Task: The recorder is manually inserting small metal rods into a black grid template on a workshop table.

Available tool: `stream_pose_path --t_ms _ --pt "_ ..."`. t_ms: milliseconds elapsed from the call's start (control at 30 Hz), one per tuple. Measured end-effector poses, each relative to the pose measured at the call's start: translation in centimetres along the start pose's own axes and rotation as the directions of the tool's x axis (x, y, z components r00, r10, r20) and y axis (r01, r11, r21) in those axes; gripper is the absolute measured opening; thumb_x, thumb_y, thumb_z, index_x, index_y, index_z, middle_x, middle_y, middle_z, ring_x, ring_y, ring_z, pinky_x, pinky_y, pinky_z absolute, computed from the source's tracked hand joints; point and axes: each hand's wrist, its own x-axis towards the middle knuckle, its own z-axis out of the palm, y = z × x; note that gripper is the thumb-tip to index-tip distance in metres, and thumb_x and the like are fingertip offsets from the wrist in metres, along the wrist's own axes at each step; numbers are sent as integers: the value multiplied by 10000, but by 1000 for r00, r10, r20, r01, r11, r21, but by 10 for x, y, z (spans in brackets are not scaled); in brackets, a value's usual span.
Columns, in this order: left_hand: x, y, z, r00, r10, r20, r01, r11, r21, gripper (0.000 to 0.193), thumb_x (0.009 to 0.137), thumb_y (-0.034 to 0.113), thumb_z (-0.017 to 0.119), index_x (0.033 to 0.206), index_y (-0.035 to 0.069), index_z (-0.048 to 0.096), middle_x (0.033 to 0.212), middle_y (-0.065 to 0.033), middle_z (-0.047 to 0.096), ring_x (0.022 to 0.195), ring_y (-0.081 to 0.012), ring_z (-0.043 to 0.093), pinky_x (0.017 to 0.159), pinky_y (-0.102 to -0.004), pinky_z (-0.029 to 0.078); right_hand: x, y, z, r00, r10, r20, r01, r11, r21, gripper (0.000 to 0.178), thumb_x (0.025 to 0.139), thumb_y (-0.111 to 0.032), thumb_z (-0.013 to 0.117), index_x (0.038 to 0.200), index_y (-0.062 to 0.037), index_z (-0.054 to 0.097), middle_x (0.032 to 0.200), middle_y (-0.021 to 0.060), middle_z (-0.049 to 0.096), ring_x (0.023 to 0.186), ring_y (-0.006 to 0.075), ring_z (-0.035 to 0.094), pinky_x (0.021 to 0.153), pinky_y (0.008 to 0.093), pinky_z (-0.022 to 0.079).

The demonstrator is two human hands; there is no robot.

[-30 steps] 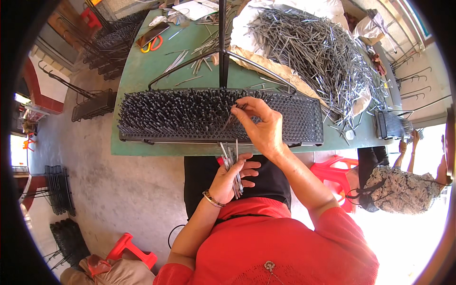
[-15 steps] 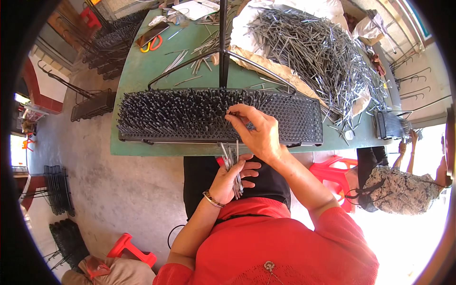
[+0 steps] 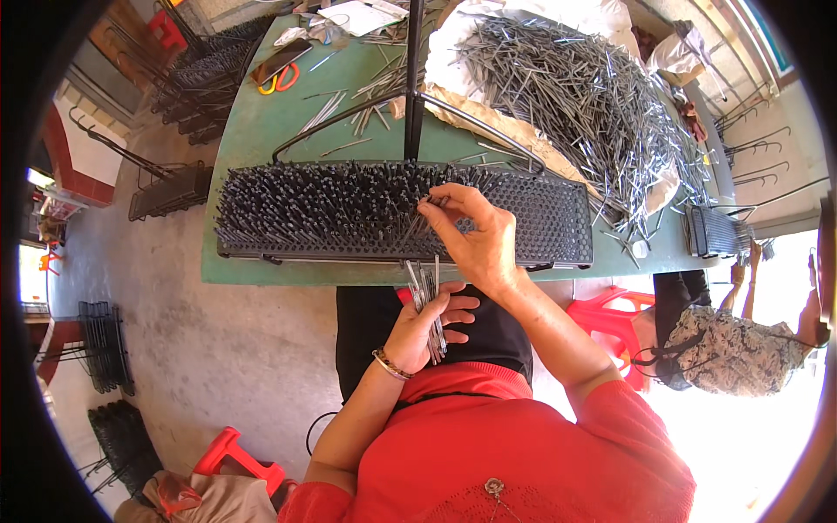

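Black perforated board [image 3: 540, 218] lies long axis left-right along worktop [image 3: 253, 131] near edge, left part bristling with upright metal pins. Right hand [image 3: 475, 235] over board's middle; fingers [image 3: 433, 207] pinched together on one thin pin [image 3: 417, 222], tilted, tip down at the holes. Left hand [image 3: 423, 327] below worktop edge, fingers curled around a pin bundle [image 3: 427, 305] pointing up-away. Loose pin heap [image 3: 575, 96] behind.

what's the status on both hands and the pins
Left hand shut on bundle of metal pins. Right hand pinching one pin over the black perforated rack. Nothing blocking.
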Motion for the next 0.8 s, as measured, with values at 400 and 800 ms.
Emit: stream_pose_path --t_ms 400,800 --pt "2 1 0 1000 -12 -13 12 1000 1 356 985 259 457 1248 21 489 1100 -160 630 889 -179 647 648 -305 568 8 12 -3 989 -102 104 107 994 -36 218 786 -54 721 983 -31 631 820 78 690 705 129 666 651 255 528" --pt "3 0 -3 1000 0 -12 0 1000 -2 358 981 259 464 1249 22 489 1091 -157 636 882 -173 649 642 -301 564 -1 13 2 997 -58 -42 56 998 -38 226 794 -61 723 985 -28 607 809 84 691 711 129 684 616 249 530"
